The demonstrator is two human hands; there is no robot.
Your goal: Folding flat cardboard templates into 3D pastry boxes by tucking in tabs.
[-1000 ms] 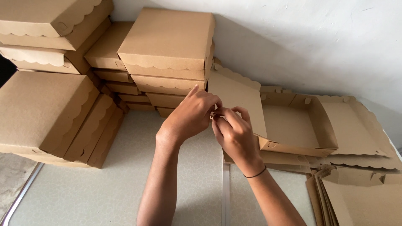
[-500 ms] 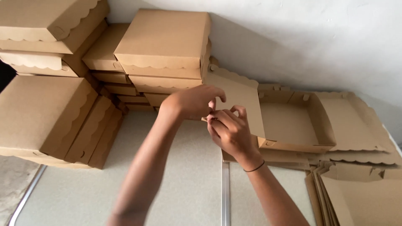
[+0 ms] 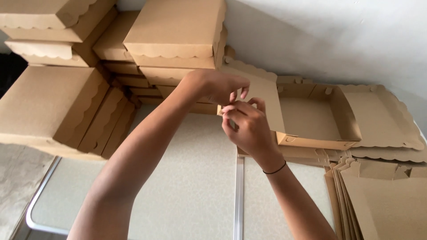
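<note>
While both hands (image 3: 240, 109) pinch — box flap (image 3: 260, 95) between grips.

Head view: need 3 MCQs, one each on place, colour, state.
1. Where are the closed boxes stacked?
A. right of the hands
B. left of and behind the hands
C. on the floor

2. What colour is the band on the right wrist?
A. black
B. red
C. white

3. The box at the hands is
A. closed
B. crushed flat
C. open-topped

Answers: B, the closed boxes pile up left of and behind the left hand; A, the band below the right hand is black; C, the open box shows its bare floor.
</note>
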